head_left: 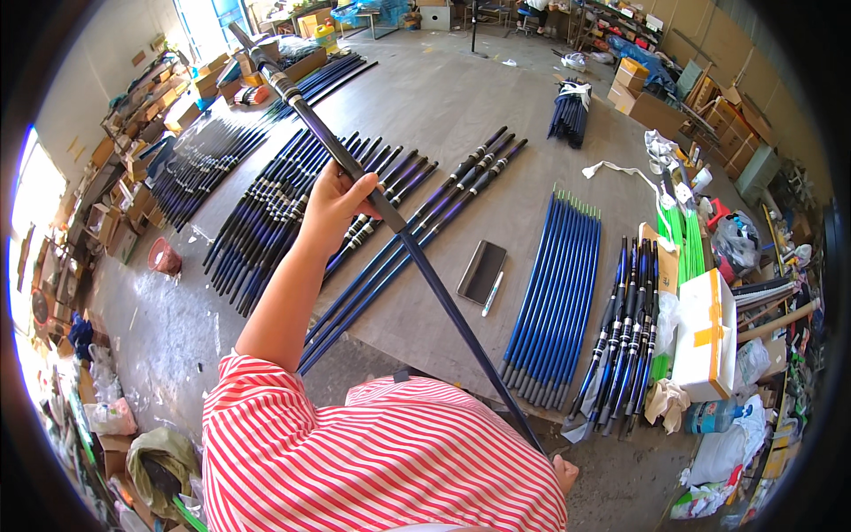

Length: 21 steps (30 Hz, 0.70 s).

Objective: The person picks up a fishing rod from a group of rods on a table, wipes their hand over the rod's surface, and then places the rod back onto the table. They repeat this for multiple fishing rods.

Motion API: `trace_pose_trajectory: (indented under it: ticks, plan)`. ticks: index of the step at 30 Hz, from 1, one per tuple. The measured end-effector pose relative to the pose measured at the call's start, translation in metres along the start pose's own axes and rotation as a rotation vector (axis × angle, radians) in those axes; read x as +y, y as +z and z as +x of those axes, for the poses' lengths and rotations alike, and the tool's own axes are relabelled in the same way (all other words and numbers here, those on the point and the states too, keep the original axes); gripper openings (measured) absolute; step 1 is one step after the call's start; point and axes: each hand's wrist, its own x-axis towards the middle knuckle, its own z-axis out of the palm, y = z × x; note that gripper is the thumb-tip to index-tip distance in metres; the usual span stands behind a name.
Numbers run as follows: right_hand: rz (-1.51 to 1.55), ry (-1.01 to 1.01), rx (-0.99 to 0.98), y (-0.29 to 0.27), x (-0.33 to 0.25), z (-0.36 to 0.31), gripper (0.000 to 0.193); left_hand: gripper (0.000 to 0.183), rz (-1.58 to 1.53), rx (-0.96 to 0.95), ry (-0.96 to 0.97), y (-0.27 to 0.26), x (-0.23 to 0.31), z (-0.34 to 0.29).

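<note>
A long dark fishing rod [452, 306] runs slantwise across my front, from the upper left to the lower right. My left hand [341, 206] is wrapped round its thick black grip section. Down by my right side, my right hand [565, 473] is closed at the rod's lower end; my striped shirt hides part of it. Beneath the rod, several blue and black rods [443, 208] lie side by side on the table. A dark phone [481, 271] and a white marker pen [493, 294] lie to the right of the rod.
Rows of rod sections [275, 204] cover the table's left side. Blue green-tipped rods [554, 301] and black-gripped rods [625, 328] lie at right, beside a white foam box [706, 337]. A tied bundle [570, 111] lies farther back. A red bucket [165, 256] stands at left.
</note>
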Motion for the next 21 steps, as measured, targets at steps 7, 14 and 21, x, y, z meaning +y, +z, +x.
trace_pose_trajectory:
  ticks: [7, 14, 21]
  plan:
    - [-0.008, -0.025, -0.002, -0.001, -0.006, -0.008, 0.042, 0.026, 0.014, -0.045, 0.009, 0.003, -0.003, -0.002]
    - [0.024, 0.148, -0.110, -0.006, -0.009, -0.013, 0.039, 0.032, 0.004, -0.141, 0.009, 0.007, 0.009, -0.011]
    - [0.364, 0.185, -0.216, 0.025, 0.000, -0.004, 0.037, 0.036, -0.073, -0.290, 0.015, 0.034, -0.003, -0.031]
